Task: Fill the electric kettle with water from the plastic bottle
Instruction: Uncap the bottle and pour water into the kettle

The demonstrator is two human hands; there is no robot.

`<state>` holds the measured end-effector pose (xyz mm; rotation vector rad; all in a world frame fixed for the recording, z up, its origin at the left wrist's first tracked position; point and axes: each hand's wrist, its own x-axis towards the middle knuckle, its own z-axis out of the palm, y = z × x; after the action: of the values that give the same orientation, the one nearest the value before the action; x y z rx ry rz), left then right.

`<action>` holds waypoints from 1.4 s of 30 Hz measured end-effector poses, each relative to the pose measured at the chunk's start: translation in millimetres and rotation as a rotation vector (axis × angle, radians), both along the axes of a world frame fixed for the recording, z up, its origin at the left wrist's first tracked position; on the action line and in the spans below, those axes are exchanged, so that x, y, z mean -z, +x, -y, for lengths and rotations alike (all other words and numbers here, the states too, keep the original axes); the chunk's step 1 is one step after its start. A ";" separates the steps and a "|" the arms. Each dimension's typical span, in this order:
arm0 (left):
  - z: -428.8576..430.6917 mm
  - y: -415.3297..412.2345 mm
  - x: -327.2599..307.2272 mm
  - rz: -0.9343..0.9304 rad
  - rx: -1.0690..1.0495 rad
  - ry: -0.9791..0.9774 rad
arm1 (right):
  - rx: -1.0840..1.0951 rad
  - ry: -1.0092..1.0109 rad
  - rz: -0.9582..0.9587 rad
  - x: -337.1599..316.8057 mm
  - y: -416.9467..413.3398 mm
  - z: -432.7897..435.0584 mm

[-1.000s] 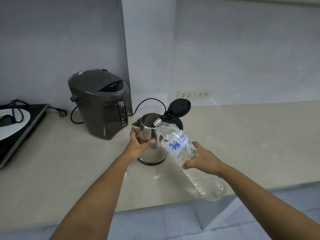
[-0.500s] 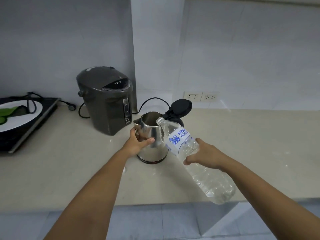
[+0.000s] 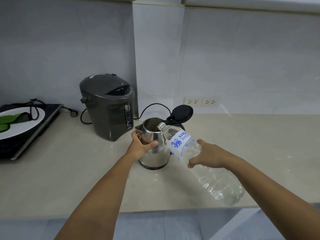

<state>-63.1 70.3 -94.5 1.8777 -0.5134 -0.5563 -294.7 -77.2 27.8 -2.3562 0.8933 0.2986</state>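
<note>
Since the earlier frame the plastic bottle (image 3: 194,156) had hardly moved, its neck resting at the rim of the electric kettle (image 3: 153,144) on the bench (image 3: 52,179). Right hand (image 3: 206,155) was clamped around its soft, heavy middle; left hand (image 3: 140,147) closed on the kettle's smooth steel wall.

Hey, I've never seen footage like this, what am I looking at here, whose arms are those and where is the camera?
There is no machine: the camera sits on a person's head, looking forward and down, so the two arms are their own. The left hand steadies a steel kettle whose lid is flipped open. The right hand grips a plastic water bottle, tilted with its mouth at the kettle's opening. Both stand over a pale counter. Behind the kettle is a grey hot water dispenser; at far left a plate lies on a black cooktop. Wall sockets are behind.
</note>
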 end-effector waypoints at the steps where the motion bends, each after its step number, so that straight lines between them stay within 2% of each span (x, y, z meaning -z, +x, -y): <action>1: -0.1 0.4 0.9 0.001 -0.004 -0.004 | -0.002 -0.005 -0.007 -0.5 0.3 0.6; 14: 0.2 -3.7 8.6 0.088 -0.058 -0.015 | 0.004 -0.087 -0.063 -1.0 4.7 -3.4; 25: 0.0 -4.7 6.9 0.064 -0.049 -0.036 | -0.033 -0.173 -0.132 -7.4 7.3 -2.7; 42: 1.7 -4.8 9.2 0.052 -0.060 -0.047 | -0.085 -0.186 -0.160 -11.5 9.6 4.5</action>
<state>-68.0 68.6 -103.8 1.8605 -0.4979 -0.4531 -285.0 -81.7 39.3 -2.5754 0.9313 0.4620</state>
